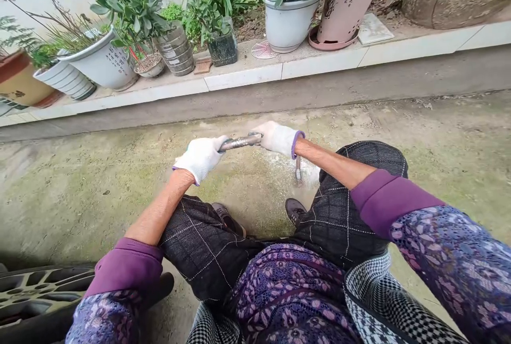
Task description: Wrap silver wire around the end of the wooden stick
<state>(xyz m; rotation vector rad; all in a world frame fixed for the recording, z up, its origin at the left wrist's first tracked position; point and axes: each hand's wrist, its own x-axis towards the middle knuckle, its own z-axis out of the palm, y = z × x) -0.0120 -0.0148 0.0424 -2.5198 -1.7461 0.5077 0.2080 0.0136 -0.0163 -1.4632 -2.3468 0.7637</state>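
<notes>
Both my hands wear white gloves and grip a grey metal rod (239,142) held roughly level in front of my knees. My left hand (200,156) is closed round the rod's left end. My right hand (278,137) is closed round its right end. A second metal piece (297,167) hangs down below my right wrist toward the concrete; whether it joins the rod is hidden by the hand. A pale dusty patch (279,165) marks the ground under the rod. I sit with my knees apart, feet on the ground.
A low tiled ledge (247,75) runs across the back with several potted plants, among them a white pot (289,24) and a pink pot (347,8). Mossy concrete ground (99,173) lies around. A dark slatted object (35,291) sits at the lower left.
</notes>
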